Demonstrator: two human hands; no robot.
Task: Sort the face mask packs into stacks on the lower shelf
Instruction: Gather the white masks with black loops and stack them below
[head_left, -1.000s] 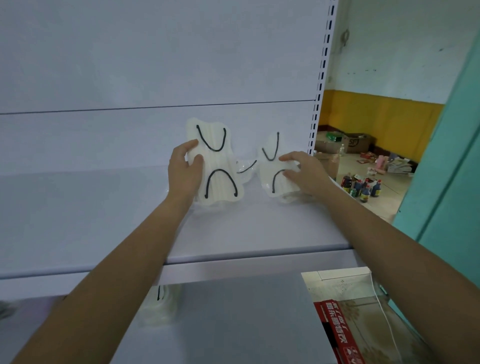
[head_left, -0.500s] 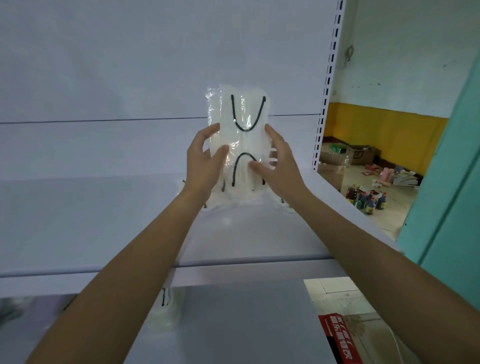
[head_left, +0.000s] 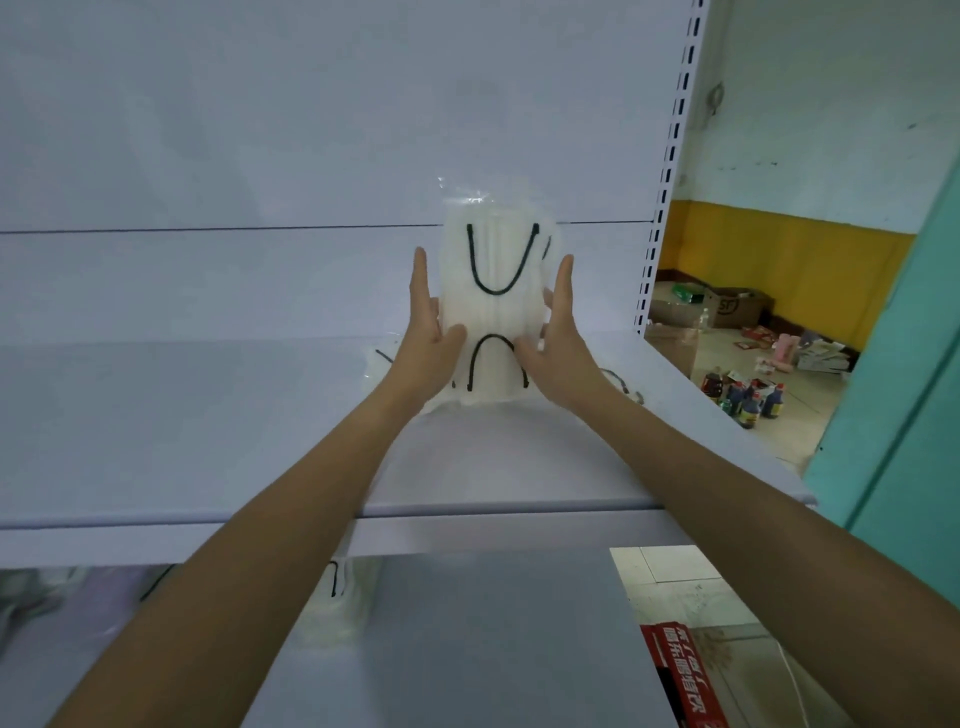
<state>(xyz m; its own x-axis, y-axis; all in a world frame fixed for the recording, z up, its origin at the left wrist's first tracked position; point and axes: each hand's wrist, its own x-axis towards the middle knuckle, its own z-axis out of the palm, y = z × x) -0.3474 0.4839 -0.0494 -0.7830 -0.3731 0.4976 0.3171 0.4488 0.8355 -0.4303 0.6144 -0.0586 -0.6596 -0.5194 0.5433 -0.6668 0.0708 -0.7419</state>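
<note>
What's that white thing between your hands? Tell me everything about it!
It's a face mask pack: white pleated masks with black ear loops in a clear, crinkly plastic bag. It stands upright on the upper shelf. The left hand and right hand press its sides, thumbs on its front.

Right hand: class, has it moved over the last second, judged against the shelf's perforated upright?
Yes. The right hand has moved left, away from the upright, and now presses flat against the right edge of the pack.

Upright mask pack (head_left: 496, 306) (black ear loops) pressed between left hand (head_left: 431, 338) and right hand (head_left: 558, 338), on shelf (head_left: 208, 426).
</note>
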